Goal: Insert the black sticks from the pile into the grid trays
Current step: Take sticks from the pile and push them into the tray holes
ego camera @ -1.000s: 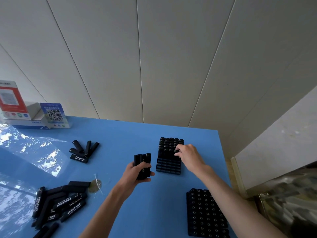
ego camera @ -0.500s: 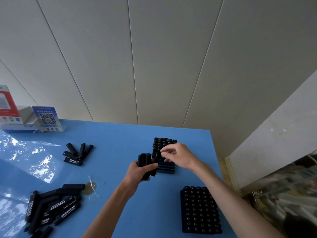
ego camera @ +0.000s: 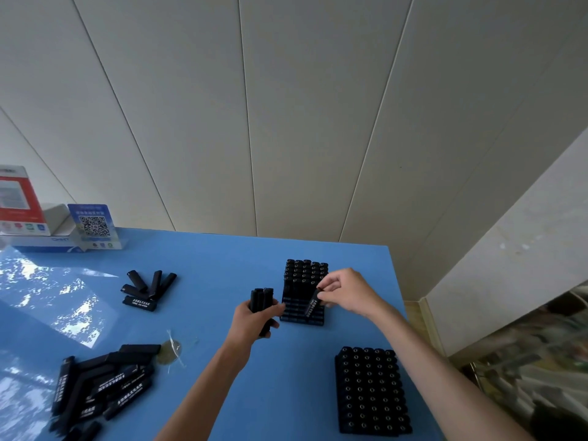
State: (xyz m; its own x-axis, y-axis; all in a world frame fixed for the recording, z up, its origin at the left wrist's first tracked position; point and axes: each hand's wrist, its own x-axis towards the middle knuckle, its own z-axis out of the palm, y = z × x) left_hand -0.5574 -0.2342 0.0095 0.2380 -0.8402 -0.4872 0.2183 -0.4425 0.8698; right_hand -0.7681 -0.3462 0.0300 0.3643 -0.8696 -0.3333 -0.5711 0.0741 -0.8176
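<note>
At centre frame, pinching one black stick (ego camera: 312, 305) in right hand (ego camera: 348, 294) over seemingly part-filled far grid tray (ego camera: 304, 289), gripping a bundle (ego camera: 261, 302) in left hand (ego camera: 253, 319), pile (ego camera: 101, 386) lower left.

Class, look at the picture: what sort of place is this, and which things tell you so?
Probably a small workshop or packing station: a blue table against a panelled wall, grid trays being filled with black sticks, and QR-code payment signs at the back.
</note>
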